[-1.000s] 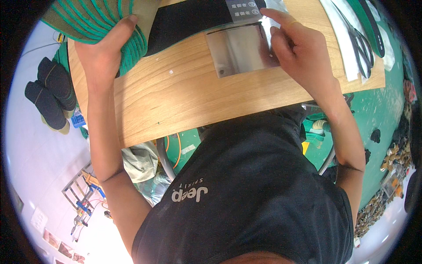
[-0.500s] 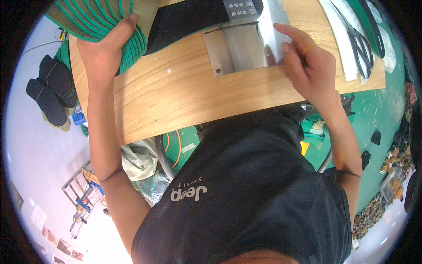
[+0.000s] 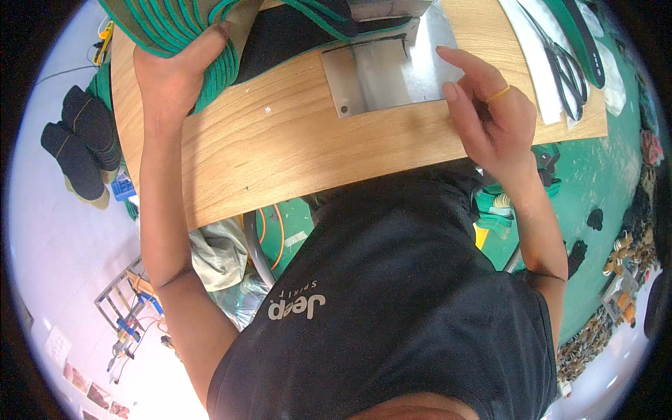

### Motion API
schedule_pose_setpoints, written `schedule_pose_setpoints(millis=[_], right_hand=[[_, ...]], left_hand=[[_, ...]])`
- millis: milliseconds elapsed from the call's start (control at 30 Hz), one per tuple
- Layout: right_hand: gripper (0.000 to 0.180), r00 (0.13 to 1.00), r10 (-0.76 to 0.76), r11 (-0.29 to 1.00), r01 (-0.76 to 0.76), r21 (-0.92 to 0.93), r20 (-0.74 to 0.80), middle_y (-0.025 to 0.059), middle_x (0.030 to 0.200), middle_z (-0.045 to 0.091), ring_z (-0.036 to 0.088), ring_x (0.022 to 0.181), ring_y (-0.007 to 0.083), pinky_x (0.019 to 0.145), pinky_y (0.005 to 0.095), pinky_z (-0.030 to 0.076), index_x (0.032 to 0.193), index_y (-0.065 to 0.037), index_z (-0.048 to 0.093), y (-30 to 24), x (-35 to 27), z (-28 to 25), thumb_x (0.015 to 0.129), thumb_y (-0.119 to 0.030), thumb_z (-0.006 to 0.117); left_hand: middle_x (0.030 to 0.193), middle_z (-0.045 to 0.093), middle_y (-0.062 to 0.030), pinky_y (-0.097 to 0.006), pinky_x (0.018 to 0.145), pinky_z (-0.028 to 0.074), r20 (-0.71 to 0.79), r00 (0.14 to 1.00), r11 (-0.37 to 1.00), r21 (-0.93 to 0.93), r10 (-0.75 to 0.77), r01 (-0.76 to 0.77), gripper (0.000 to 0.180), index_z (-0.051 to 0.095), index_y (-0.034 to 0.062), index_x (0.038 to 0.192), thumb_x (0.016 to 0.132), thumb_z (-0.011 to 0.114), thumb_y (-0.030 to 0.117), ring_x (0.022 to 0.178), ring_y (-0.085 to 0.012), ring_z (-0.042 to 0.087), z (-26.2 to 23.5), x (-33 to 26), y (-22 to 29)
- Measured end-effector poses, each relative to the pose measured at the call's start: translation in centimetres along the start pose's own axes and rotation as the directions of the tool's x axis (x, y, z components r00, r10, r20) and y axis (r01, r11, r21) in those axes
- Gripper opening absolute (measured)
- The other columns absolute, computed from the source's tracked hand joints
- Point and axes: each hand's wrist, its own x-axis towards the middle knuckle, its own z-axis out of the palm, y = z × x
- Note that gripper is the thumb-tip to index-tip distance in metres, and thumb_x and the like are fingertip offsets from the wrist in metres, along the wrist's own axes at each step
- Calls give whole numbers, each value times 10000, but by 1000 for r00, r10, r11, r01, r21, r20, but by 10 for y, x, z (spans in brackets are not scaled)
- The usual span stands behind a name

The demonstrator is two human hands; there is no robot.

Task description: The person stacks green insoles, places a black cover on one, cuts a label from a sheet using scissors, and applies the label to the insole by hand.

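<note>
The left hand (image 3: 168, 80) has its grip closed around a stack of green-edged insoles (image 3: 164, 31) over the worktop (image 3: 245, 161). The right hand (image 3: 500, 115), its grip half spread and holding nothing, is at the metal plate (image 3: 385, 87); fingertip contact is unclear. A black insole (image 3: 283, 35) reaches the plate.

Head view: wide fisheye on your head, facing down, close above your black shirt (image 3: 406, 280) and wooden table (image 3: 280, 154).

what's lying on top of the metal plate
The end of a black insole overlaps the far part of the metal plate. The plate's near part is bare; its surface beneath the insole is covered and can't be seen.
</note>
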Motion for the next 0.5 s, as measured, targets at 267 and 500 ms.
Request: schedule_pose_setpoints(millis=[267,500], right_hand=[[384,998,-13,1000,14,-19,54,-5,553,460,433,479,58,466,199,347,1190,-57,555,-3,12,8,827,-51,678],[357,951,-189,897,269,-351,246,84,563,540,544,493,223,482,302,421,1138,-94,582,1,32,24,825,-228,688]], left_hand=[[906,669,-70,-313,796,478,75,997,994,110,-6,-2,334,651,-15,938,666,760,145,820,-155,610,-7,-4,-8],[897,666,-74,-309,784,476,99,989,991,79,-111,104,325,650,-17,935,676,753,149,805,-145,598,-22,-23,4]])
